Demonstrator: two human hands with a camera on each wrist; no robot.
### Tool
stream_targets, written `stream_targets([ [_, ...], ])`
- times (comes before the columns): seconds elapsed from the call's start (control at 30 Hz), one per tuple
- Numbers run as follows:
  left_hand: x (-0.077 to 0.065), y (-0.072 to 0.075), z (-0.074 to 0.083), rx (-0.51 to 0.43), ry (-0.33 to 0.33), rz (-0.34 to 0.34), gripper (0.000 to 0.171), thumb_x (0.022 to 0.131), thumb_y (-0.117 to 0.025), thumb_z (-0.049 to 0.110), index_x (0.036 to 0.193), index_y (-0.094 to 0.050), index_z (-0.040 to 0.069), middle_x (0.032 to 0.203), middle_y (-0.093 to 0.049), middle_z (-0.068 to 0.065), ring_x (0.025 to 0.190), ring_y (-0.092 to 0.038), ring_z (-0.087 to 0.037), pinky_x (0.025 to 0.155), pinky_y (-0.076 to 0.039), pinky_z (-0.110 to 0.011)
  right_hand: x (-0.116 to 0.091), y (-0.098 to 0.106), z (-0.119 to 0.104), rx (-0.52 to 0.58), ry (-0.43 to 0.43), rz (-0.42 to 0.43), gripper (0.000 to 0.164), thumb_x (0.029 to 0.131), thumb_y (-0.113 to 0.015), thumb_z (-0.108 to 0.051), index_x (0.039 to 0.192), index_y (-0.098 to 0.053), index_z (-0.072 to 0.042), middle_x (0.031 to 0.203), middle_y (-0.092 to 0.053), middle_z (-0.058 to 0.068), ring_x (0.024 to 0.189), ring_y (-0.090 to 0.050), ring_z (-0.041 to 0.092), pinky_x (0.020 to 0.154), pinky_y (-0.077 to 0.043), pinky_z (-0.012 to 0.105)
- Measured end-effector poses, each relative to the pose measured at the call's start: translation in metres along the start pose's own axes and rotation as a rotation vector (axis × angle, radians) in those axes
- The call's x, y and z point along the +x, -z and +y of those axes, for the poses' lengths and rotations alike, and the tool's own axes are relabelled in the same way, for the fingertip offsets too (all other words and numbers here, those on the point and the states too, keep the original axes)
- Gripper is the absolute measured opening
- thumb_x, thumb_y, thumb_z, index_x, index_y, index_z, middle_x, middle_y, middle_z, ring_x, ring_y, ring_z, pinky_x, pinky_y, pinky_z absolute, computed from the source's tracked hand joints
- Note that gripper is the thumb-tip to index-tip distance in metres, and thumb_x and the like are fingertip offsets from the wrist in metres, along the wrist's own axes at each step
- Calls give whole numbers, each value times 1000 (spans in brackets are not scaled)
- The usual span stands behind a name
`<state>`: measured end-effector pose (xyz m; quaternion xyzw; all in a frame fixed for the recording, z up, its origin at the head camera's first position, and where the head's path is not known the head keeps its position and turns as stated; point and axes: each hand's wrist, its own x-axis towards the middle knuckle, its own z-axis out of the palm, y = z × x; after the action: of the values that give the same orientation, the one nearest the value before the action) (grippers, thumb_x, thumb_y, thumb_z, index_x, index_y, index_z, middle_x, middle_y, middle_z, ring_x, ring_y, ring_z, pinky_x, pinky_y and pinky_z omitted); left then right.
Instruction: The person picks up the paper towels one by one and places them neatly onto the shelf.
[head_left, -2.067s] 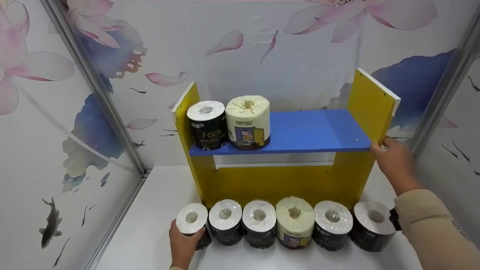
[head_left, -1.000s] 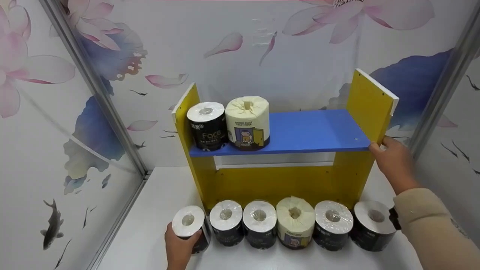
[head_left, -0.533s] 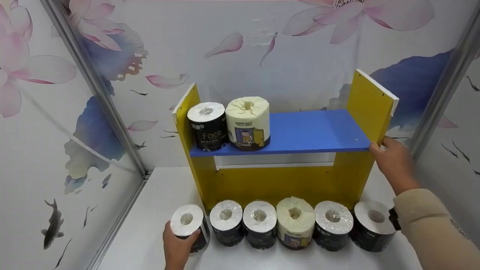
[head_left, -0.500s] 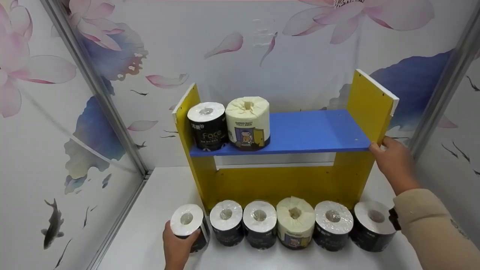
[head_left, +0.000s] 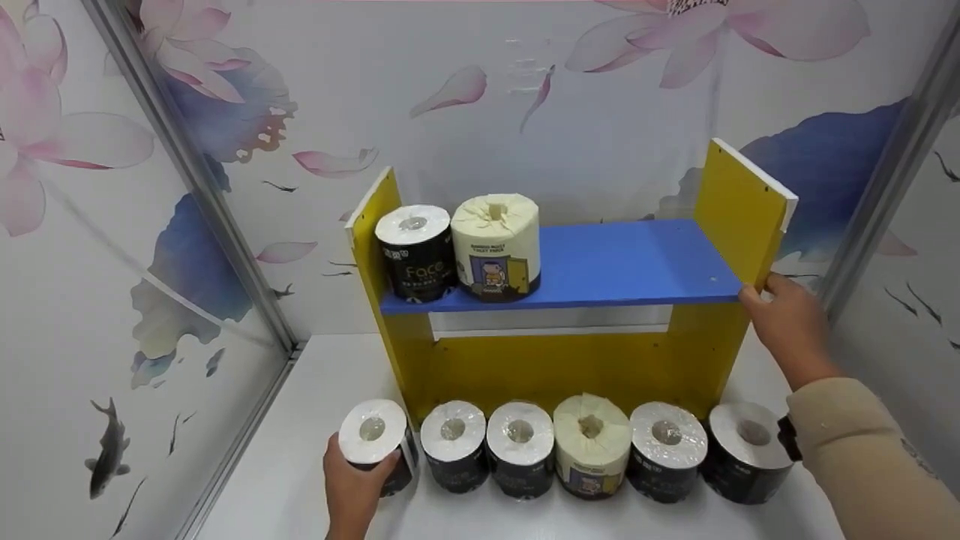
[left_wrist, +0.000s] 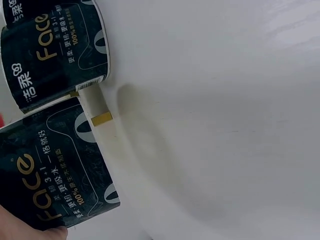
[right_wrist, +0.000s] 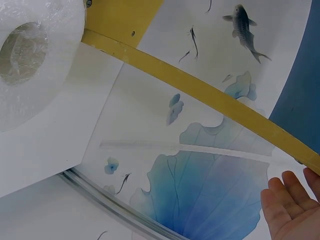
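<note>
Both hands appear together only overhead: left fingers grip roll, right pinch shelf.

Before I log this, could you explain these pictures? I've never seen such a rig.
No robot: a person does this bare-handed. The widest picture comes from a head camera, the others from each wrist. On the white table stands a yellow shelf unit; its blue board bears a black-wrapped cylindrical toilet roll and a cream paper-wrapped roll. In front stand four black rolls and a cream one. The left hand grips another black roll; the right hand holds the unit's right edge.
</note>
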<state>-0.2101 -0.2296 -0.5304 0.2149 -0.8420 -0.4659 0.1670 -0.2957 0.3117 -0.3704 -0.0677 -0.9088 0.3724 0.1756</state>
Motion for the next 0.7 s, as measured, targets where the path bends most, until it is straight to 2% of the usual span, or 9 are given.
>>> stream_targets([
  [0.23, 0, 4, 10, -26, -42, 12, 99, 68, -84, 17, 145, -25, -3, 139, -35, -24, 133, -32, -40, 111, -23, -53, -1, 0, 0, 7, 0, -4, 57, 99, -38, -41, 131, -51, 4, 122, -55, 30, 89, -48, 37, 69, -39, 44],
  [0.5, -1, 12, 25, -4, -80, 20, 102, 69, -85, 19, 147, -22, -1, 141, -33, -23, 135, -31, -40, 111, -23, -53, 0, 0, 1, 20, -12, -15, 58, 98, -37, -42, 131, -51, 3, 121, -56, 28, 88, -47, 36, 67, -38, 43],
  [0.7, -2, 16, 34, -29, -156, 21, 102, 69, -84, 18, 148, -22, -1, 141, -34, -22, 135, -31, -39, 111, -23, -54, 2, -1, 1, -14, 2, 0, 56, 99, -38, -40, 131, -52, 4, 120, -56, 29, 88, -48, 36, 67, -37, 42],
])
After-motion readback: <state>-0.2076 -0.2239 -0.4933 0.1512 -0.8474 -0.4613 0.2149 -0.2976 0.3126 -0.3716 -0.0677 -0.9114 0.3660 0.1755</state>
